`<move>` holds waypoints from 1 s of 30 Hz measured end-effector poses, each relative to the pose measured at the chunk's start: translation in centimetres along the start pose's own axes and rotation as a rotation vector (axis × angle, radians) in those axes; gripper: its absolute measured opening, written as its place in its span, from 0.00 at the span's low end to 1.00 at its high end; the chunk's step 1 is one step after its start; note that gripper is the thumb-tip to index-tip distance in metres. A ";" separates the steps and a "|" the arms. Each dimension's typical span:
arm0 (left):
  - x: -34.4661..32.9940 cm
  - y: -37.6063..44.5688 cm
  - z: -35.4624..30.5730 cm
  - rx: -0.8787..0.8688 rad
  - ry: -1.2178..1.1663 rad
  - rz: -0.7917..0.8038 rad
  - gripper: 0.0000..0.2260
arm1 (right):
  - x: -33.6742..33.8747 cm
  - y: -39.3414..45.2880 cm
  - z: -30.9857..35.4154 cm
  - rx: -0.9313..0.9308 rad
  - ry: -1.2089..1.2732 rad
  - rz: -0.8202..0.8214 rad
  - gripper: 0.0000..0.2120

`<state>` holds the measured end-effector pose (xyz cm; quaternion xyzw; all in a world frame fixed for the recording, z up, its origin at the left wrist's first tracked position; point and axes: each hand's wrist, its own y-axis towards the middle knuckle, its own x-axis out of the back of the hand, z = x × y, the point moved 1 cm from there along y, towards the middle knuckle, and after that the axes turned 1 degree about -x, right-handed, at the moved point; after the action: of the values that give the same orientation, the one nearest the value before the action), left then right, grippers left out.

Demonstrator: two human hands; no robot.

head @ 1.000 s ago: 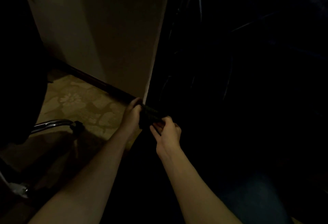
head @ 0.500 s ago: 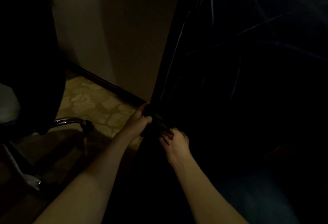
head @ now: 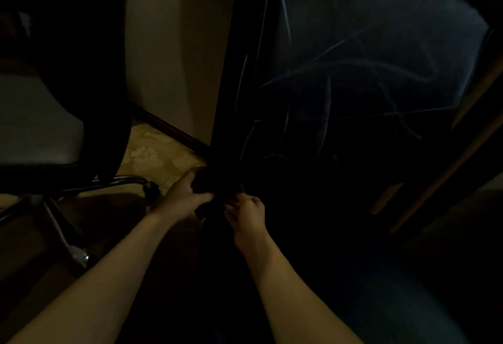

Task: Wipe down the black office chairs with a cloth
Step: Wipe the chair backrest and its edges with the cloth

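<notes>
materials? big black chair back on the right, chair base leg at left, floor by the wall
Black chair back: looks like leather or vinyl, slightly glossy; thin pale highlights run along its creases. Too dark to tell real from synthetic.
Chair base leg: polished metal, probably chrome; bright specular streak along the curved arm.
Floor: matte, with a pale floral pattern on yellowish ground; likely carpet, possibly patterned vinyl.

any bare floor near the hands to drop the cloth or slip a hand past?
One lit patch of patterned floor, bordered by the baseboard, the left chair and its chrome leg. Crowded at the right chair's edge, where the left hand and right hand hold the dark cloth. Elsewhere too dark to judge.
</notes>
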<state>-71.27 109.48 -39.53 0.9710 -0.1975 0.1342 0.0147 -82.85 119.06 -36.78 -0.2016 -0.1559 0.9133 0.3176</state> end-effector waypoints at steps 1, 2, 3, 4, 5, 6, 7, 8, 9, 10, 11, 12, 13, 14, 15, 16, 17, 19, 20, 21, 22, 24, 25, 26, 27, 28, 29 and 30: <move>0.3 -0.6 0.4 -0.002 0.012 -0.002 0.27 | -0.1 -0.4 -0.4 -0.002 -0.015 0.006 0.03; 0.5 -1.1 0.6 -0.003 0.028 -0.015 0.27 | -0.3 -0.8 -0.7 -0.005 -0.034 0.010 0.03; 0.9 -1.7 1.0 0.001 0.045 -0.039 0.27 | -0.5 -1.2 -1.2 -0.008 -0.053 0.015 0.03; 1.1 -2.3 1.2 0.001 0.060 -0.067 0.27 | -0.9 -1.6 -1.7 -0.010 -0.066 0.017 0.04; 1.4 -2.8 1.5 -0.003 0.074 -0.095 0.27 | -1.2 -2.0 -2.2 -0.008 -0.078 0.021 0.05; 1.6 -3.5 1.6 -0.015 0.082 -0.124 0.27 | -1.6 -2.4 -2.7 -0.004 -0.093 0.031 0.06; 1.9 -4.2 1.8 -0.029 0.082 -0.149 0.26 | -1.9 -2.8 -3.2 0.001 -0.108 0.044 0.06; 2.2 -5.0 2.0 -0.050 0.073 -0.168 0.26 | -2.2 -3.3 -3.7 0.008 -0.119 0.056 0.05; 2.5 -5.8 2.4 -0.079 0.058 -0.181 0.24 | -2.5 -3.8 -4.1 0.015 -0.127 0.061 0.05; 2.8 -6.5 2.7 -0.115 0.048 -0.188 0.23 | -2.6 -4.3 -4.5 0.023 -0.138 0.061 0.05; 3.2 -7.3 2.8 -0.145 0.049 -0.185 0.21 | -2.7 -4.7 -5.0 0.033 -0.155 0.058 0.05; 3.6 -7.9 2.9 -0.168 0.058 -0.177 0.20 | -2.8 -5.1 -5.4 0.042 -0.174 0.056 0.06; 4.0 -8.6 2.8 -0.184 0.072 -0.166 0.18 | -2.7 -5.5 -5.8 0.052 -0.188 0.051 0.05; 4.2 -9.2 2.7 -0.197 0.078 -0.160 0.17 | -2.6 -6.0 -6.2 0.060 -0.197 0.048 0.05; 4.4 -9.8 2.7 -0.208 0.082 -0.160 0.17 | -2.4 -6.5 -6.7 0.070 -0.203 0.047 0.04; 4.5 -10.4 2.7 -0.216 0.088 -0.168 0.17 | -2.3 -7.0 -7.1 0.083 -0.210 0.048 0.04; 4.6 -11.2 2.7 -0.218 0.103 -0.182 0.18 | -2.2 -7.5 -7.4 0.097 -0.216 0.050 0.04; 4.6 -12.7 2.9 -0.220 0.136 -0.217 0.19 | -1.9 -8.5 -8.0 0.111 -0.230 0.055 0.05; 4.5 -13.5 3.1 -0.219 0.148 -0.236 0.20 | -1.7 -9.0 -8.2 0.122 -0.245 0.061 0.05; 4.5 -14.2 3.2 -0.215 0.164 -0.260 0.21 | -1.6 -9.4 -8.6 0.138 -0.268 0.068 0.06; 4.5 -15.1 3.3 -0.215 0.181 -0.290 0.22 | -1.4 -10.0 -9.0 0.157 -0.300 0.072 0.06; 4.3 -17.0 3.5 -0.226 0.205 -0.343 0.22 | -1.0 -11.1 -9.9 0.201 -0.370 0.075 0.07; 4.1 -17.9 3.6 -0.236 0.217 -0.365 0.22 | -0.9 -11.7 -10.3 0.225 -0.400 0.075 0.07; 4.0 -18.9 3.7 -0.249 0.232 -0.384 0.22 | -0.7 -12.4 -10.6 0.249 -0.426 0.070 0.06; 3.8 -19.8 3.7 -0.263 0.252 -0.398 0.21 | -0.6 -13.0 -10.8 0.278 -0.446 0.062 0.05; 3.7 -20.6 3.8 -0.278 0.276 -0.409 0.21 | -0.4 -13.6 -11.1 0.311 -0.462 0.050 0.04; 3.6 -21.3 3.9 -0.290 0.302 -0.414 0.22 | -0.1 -14.3 -11.4 0.345 -0.478 0.039 0.04; 3.6 -21.8 4.1 -0.302 0.326 -0.409 0.22 | 0.2 -15.0 -11.7 0.382 -0.508 0.030 0.05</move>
<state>-58.60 127.91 -42.02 0.9432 -0.0105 0.2515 0.2170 -69.78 132.21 -40.81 0.0941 -0.0529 0.9518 0.2872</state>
